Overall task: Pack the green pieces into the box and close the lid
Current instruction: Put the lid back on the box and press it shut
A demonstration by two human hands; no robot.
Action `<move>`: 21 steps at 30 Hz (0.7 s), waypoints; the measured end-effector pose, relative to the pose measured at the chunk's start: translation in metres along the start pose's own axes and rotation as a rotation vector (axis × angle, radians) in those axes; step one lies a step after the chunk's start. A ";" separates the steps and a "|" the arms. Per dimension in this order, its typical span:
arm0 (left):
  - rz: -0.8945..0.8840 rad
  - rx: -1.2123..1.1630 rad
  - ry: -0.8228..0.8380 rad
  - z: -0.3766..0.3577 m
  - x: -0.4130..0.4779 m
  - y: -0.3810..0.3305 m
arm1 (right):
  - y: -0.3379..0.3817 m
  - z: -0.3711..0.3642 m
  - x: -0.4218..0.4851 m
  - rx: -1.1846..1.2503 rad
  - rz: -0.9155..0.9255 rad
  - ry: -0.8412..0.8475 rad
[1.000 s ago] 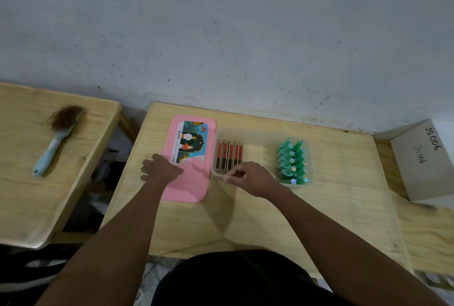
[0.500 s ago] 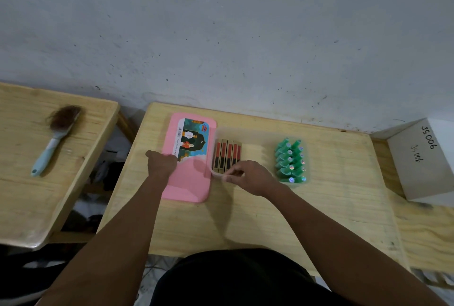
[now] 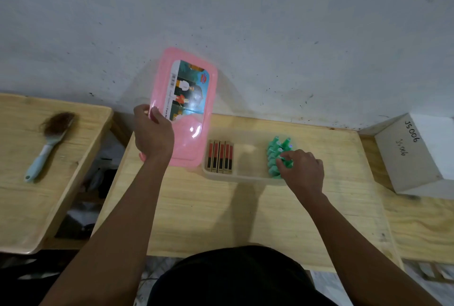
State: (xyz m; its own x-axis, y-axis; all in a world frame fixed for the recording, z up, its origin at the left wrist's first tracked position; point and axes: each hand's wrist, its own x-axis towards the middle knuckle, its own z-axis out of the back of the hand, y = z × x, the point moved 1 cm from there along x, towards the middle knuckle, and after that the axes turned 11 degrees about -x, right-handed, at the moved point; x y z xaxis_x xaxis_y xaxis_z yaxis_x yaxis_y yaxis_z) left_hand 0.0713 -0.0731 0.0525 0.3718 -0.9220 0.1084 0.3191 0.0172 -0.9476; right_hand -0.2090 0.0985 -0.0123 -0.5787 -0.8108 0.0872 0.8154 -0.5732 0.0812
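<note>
My left hand (image 3: 153, 138) grips one pink lid (image 3: 189, 133), held up. My right hand (image 3: 301, 170) touches the green pieces (image 3: 274, 148) in one box (image 3: 245, 177); grasp and count unclear. Four sticks (image 3: 220, 158). The block (image 3: 415, 158) reads "JS006".

Open room in the middle of the box (image 3: 235, 177), between the red sticks (image 3: 220, 158) and the green pieces (image 3: 274, 151). Blocked on the left by the pink lid (image 3: 194, 131), tilted up in the left hand (image 3: 152, 136). On the other side, right hand (image 3: 302, 170) curled on the green pieces. Wall (image 3: 294, 35) close behind. Wide bare table (image 3: 221, 212) in front.
</note>
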 end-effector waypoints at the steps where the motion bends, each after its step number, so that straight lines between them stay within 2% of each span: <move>1: -0.001 -0.025 -0.002 -0.001 -0.002 -0.008 | -0.001 0.000 -0.002 -0.005 -0.004 0.026; 5: 0.145 -0.069 0.142 -0.009 -0.008 -0.023 | -0.003 -0.001 -0.004 -0.089 0.032 0.059; 8: 0.275 -0.105 0.245 -0.018 -0.018 -0.023 | -0.004 -0.001 -0.004 -0.063 0.044 0.070; 16: 0.482 -0.131 0.391 -0.040 -0.062 -0.009 | -0.010 0.000 -0.003 -0.054 0.139 0.120; 19: 0.519 -0.140 0.450 -0.044 -0.072 -0.007 | -0.013 0.004 -0.004 0.052 0.099 0.058; 21: 0.496 -0.135 0.508 -0.045 -0.074 -0.009 | -0.009 0.015 -0.003 0.235 0.002 -0.009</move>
State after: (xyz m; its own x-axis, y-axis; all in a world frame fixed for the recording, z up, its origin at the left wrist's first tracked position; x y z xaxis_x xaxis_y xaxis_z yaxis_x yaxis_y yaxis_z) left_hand 0.0017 -0.0223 0.0392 -0.0165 -0.8847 -0.4658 0.0953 0.4624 -0.8816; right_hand -0.2150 0.1081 0.0015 -0.5778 -0.8105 0.0961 0.7912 -0.5272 0.3100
